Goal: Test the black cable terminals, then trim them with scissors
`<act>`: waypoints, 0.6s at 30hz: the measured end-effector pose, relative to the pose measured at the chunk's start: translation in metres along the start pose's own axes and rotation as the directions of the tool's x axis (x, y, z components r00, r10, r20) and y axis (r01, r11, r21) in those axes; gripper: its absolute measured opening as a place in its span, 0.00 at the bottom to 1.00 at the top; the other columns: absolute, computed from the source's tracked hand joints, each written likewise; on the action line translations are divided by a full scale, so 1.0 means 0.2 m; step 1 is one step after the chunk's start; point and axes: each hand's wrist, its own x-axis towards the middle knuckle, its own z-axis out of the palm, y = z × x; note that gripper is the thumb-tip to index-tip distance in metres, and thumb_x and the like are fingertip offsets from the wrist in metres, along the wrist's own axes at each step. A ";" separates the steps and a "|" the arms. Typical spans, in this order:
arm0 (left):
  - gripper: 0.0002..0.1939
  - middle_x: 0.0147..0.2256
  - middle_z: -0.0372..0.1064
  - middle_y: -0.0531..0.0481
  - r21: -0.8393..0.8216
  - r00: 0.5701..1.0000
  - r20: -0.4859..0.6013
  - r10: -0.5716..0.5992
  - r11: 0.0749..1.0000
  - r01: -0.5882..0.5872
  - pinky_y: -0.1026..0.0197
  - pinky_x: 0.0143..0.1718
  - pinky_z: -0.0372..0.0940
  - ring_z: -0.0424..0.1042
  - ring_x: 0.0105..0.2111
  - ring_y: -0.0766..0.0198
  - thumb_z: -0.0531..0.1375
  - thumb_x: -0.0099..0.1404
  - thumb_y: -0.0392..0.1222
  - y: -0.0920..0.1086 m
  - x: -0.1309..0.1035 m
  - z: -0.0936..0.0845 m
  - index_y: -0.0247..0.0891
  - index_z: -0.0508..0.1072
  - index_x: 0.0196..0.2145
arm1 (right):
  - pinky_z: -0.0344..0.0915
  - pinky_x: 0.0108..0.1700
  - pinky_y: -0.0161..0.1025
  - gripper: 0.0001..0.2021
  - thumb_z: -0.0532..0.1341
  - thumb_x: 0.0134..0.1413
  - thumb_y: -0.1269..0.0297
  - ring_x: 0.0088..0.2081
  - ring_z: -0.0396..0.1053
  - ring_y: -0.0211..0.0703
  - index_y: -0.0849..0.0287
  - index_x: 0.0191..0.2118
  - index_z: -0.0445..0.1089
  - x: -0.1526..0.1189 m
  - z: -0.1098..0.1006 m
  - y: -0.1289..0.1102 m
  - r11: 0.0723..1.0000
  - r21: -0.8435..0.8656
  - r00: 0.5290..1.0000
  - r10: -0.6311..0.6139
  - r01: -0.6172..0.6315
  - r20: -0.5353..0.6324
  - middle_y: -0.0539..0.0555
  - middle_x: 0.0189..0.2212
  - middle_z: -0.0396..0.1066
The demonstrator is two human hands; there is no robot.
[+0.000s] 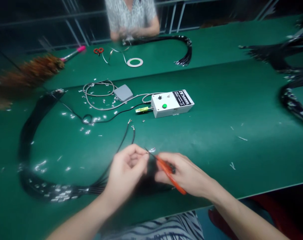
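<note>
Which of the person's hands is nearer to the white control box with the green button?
Right. The right hand lies below the white control box; the left hand is further left.

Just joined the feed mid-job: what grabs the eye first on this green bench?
Near the front edge, the left hand pinches a thin black wire while the right hand holds orange-handled scissors at it. Behind them, mid-table, sits a white control box with a green button. A thick bundle of black cables loops along the left side.
</note>
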 end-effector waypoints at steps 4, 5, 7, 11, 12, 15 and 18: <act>0.09 0.18 0.65 0.58 -0.006 1.000 0.026 -0.008 1.000 0.008 0.73 0.14 0.49 0.55 0.13 0.78 0.60 0.64 0.42 0.00 0.00 -0.01 0.34 0.68 0.30 | 0.49 0.25 0.33 0.19 0.61 0.55 0.48 0.24 0.49 0.34 0.56 0.26 0.57 0.02 -0.04 0.03 0.979 0.200 0.986 -0.002 -0.032 0.168 0.44 0.23 0.53; 0.09 0.18 0.65 0.58 -0.008 0.999 0.032 -0.010 1.000 0.010 0.73 0.14 0.49 0.54 0.13 0.78 0.60 0.64 0.42 0.01 0.00 -0.01 0.34 0.68 0.30 | 0.49 0.25 0.33 0.19 0.61 0.55 0.48 0.24 0.49 0.33 0.56 0.26 0.57 0.03 -0.05 0.03 0.967 0.253 0.978 -0.015 -0.040 0.210 0.44 0.22 0.52; 0.09 0.18 0.65 0.57 -0.009 0.999 0.040 -0.013 1.000 0.014 0.73 0.14 0.49 0.54 0.13 0.78 0.60 0.63 0.42 0.01 0.01 -0.01 0.33 0.68 0.30 | 0.49 0.25 0.33 0.20 0.62 0.54 0.47 0.24 0.47 0.33 0.56 0.26 0.56 0.03 -0.06 0.04 0.941 0.335 0.961 -0.050 -0.047 0.273 0.44 0.22 0.51; 0.09 0.18 0.65 0.57 -0.005 0.999 0.046 -0.015 1.000 0.016 0.73 0.14 0.48 0.54 0.13 0.79 0.60 0.63 0.42 0.01 0.01 -0.01 0.33 0.69 0.30 | 0.49 0.26 0.33 0.21 0.62 0.53 0.47 0.24 0.46 0.33 0.57 0.25 0.55 0.03 -0.07 0.04 0.930 0.363 0.958 -0.059 -0.049 0.279 0.44 0.22 0.50; 0.09 0.18 0.65 0.57 -0.004 0.999 0.049 -0.018 1.000 0.018 0.73 0.14 0.48 0.54 0.13 0.78 0.60 0.63 0.42 0.01 0.01 -0.01 0.33 0.69 0.30 | 0.49 0.26 0.33 0.21 0.62 0.53 0.47 0.24 0.46 0.33 0.57 0.25 0.55 0.03 -0.08 0.04 0.931 0.362 0.959 -0.060 -0.046 0.276 0.44 0.22 0.50; 0.09 0.18 0.65 0.57 0.005 0.998 0.059 -0.021 1.000 0.021 0.73 0.15 0.48 0.55 0.13 0.78 0.60 0.63 0.42 0.01 0.01 -0.02 0.33 0.69 0.30 | 0.49 0.25 0.33 0.21 0.61 0.54 0.47 0.24 0.47 0.33 0.57 0.24 0.55 0.04 -0.08 0.04 0.924 0.382 0.951 -0.096 -0.025 0.295 0.44 0.22 0.50; 0.10 0.18 0.65 0.56 0.012 0.997 0.075 -0.020 1.000 0.019 0.73 0.15 0.48 0.55 0.14 0.78 0.61 0.63 0.43 -0.01 0.02 -0.02 0.33 0.69 0.29 | 0.49 0.25 0.33 0.22 0.60 0.55 0.46 0.23 0.47 0.33 0.57 0.22 0.55 0.04 -0.08 0.04 0.923 0.385 0.949 -0.104 -0.019 0.296 0.44 0.20 0.50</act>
